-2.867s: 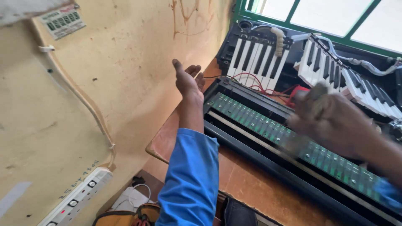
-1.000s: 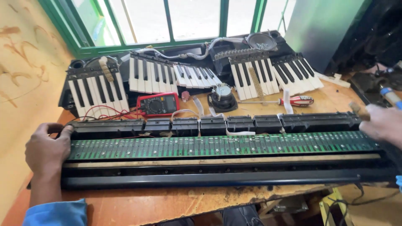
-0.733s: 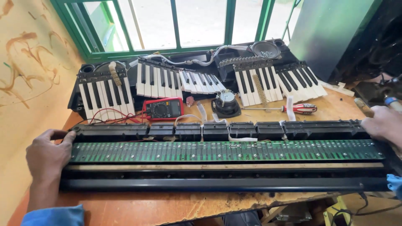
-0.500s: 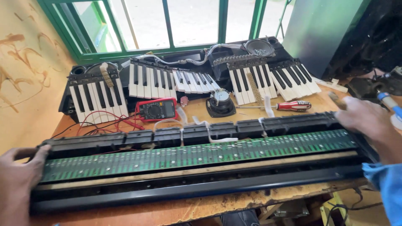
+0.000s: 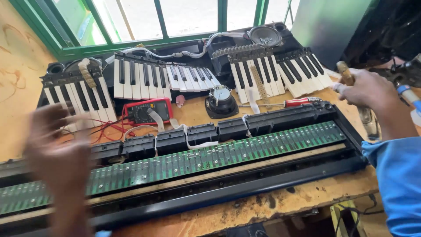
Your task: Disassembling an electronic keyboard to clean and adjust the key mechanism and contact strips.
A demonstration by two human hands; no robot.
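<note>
Head view: long black keyboard chassis with green circuit strip lies diagonally across the wooden bench. Left hand blurred, fingers spread, empty. Right hand at far end; grasp unclear. Steady both ends evenly.

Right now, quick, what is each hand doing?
Left hand: open, blurred, holding nothing, above the keyboard frame.
Right hand: closed around a wooden handle.

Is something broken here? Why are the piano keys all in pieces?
Yes, the keyboard is taken apart. Its long green circuit board lies bare in the black frame, with no keys on it. The loose blocks of keys sit crooked by the window, and the wooden table edge looks chipped.
</note>
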